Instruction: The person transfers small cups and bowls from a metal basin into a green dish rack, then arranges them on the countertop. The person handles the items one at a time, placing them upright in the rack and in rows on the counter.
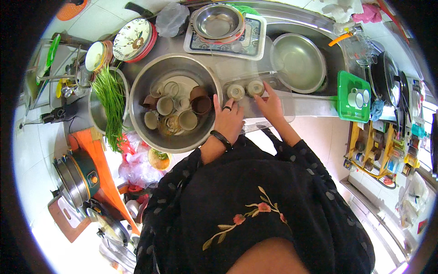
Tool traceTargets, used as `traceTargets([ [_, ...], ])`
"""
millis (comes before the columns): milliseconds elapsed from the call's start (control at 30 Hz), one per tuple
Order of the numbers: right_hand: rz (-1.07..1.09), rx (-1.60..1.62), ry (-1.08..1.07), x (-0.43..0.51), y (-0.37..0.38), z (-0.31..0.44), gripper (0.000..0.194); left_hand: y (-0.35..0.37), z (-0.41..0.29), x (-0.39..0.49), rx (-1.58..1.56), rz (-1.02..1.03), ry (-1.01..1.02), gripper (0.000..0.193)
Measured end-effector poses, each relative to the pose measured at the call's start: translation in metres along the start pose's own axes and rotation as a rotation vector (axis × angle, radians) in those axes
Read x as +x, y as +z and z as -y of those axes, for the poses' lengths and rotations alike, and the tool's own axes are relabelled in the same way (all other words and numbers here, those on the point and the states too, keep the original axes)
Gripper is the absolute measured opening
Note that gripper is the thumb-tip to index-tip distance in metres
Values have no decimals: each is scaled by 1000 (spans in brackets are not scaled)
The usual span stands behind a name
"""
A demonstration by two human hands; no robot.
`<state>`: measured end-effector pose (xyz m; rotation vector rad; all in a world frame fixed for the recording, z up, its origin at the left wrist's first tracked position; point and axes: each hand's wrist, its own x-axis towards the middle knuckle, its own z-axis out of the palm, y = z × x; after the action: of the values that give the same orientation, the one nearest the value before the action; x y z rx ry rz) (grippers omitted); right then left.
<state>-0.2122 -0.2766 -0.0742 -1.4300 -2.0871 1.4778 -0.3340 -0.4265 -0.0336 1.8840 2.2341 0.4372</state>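
Two small upside-down cups stand side by side on a clear plastic tray (284, 109) on the metal counter. My left hand (228, 118), with a dark ring and black wristband, has its fingers apart. Its fingertips are at the near edge of the left cup (235, 91), and its outer finger lies by the basin's rim. My right hand (273, 107) has thumb and forefinger around the right cup (255, 88). Left of my hands, a large steel basin (205, 137) holds several brown cups (201, 104), pale cups (188, 119) and clear glass cups (171, 89).
Another metal basin (299, 63) sits in the sink at right, near a green basket (354, 78) with white mugs. Steel bowls (219, 22) rest on a patterned tray (255, 37) behind. Long green stalks (111, 99) and stacked plates (131, 39) are at left.
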Motion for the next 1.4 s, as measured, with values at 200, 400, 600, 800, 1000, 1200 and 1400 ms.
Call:
traceTargets([
  [200, -62, -61, -109, -2, 2, -8, 65, -9, 4, 0, -63, -68, 60, 35],
  [400, -166, -62, -92, -5, -17, -13, 44, -43, 33, -21, -330, -338, 3, 24],
  [600, -170, 129, -241, -31, 21, 71, 32, -87, 89, -66, -362, -567, -241, 18],
  [800, 117, 38, -533, -40, 107, 176, 23, -112, 158, -128, -249, -638, -425, 38],
  [1000, 202, 32, -549, -40, 154, 217, 20, -133, 206, -173, -218, -710, -510, 38],
  [1200, 179, -166, -590, -65, 180, 188, 20, -126, 220, -183, -304, -644, -469, 37],
  [1400, 250, -681, -919, -65, 205, 171, 34, -100, 217, -182, -28, -218, -326, 33],
])
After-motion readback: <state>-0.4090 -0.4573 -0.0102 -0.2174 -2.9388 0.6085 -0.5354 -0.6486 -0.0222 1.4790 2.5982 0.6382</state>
